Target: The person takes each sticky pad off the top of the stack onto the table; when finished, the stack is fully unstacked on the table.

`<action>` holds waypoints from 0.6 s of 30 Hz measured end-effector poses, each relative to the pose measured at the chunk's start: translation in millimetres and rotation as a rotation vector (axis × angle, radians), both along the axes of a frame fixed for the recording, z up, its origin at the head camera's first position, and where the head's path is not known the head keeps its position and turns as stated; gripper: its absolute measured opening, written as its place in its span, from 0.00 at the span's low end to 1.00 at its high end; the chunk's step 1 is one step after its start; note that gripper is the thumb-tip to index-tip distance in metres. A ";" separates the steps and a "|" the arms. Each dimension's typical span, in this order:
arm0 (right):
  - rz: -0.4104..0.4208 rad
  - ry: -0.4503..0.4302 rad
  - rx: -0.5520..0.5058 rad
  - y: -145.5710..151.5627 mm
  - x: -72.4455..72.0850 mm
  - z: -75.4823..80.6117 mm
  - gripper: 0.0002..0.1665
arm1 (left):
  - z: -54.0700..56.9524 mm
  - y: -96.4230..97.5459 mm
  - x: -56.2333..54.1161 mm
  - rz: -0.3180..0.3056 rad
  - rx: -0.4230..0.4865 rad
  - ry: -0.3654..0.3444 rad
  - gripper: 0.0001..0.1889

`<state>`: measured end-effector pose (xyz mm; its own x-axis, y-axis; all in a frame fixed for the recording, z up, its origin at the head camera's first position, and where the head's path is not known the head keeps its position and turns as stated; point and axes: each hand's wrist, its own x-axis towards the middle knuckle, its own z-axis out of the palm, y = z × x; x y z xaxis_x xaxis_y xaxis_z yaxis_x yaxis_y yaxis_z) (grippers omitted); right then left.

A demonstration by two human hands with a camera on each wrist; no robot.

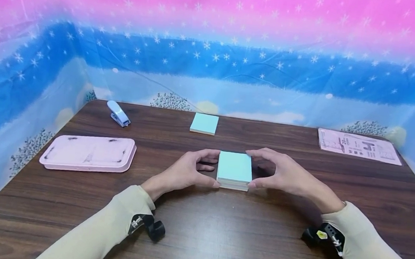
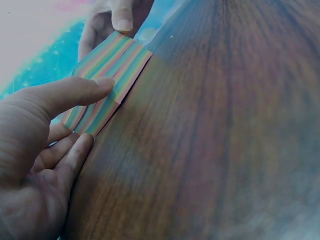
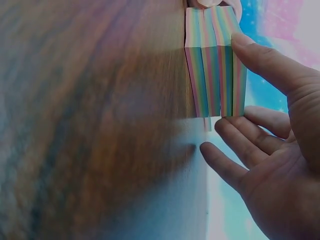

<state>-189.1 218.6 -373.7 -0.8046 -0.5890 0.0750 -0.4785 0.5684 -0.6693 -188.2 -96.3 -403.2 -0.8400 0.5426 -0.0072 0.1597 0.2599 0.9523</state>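
A square stack of sticky note pads, mint green on top, lies flat on the wooden table between both hands. Its sides show rainbow stripes of several pads in the left wrist view, where the layers sit slightly uneven. My left hand holds the stack's left side, thumb at the near corner and fingers along the side. From the right, my right hand spans the stack, thumb at the near corner and index finger at the far one. The right wrist view shows its other fingers beside the stack.
Behind the stack lies a thinner mint sticky note pad. A pale blue stapler stands at the back left, with a pink pencil case nearer. A pink printed packet is at the back right. Patterned cloth hangs behind the table.
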 end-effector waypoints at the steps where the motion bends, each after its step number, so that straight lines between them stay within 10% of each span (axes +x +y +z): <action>1: -0.005 0.002 0.004 0.0 0.0 0.4 0.51 | 0.0 0.2 0.0 0.001 0.000 0.003 0.46; 18: -0.020 0.024 0.036 1.0 1.0 5.0 0.51 | 2.1 0.8 0.3 0.000 -0.005 0.008 0.45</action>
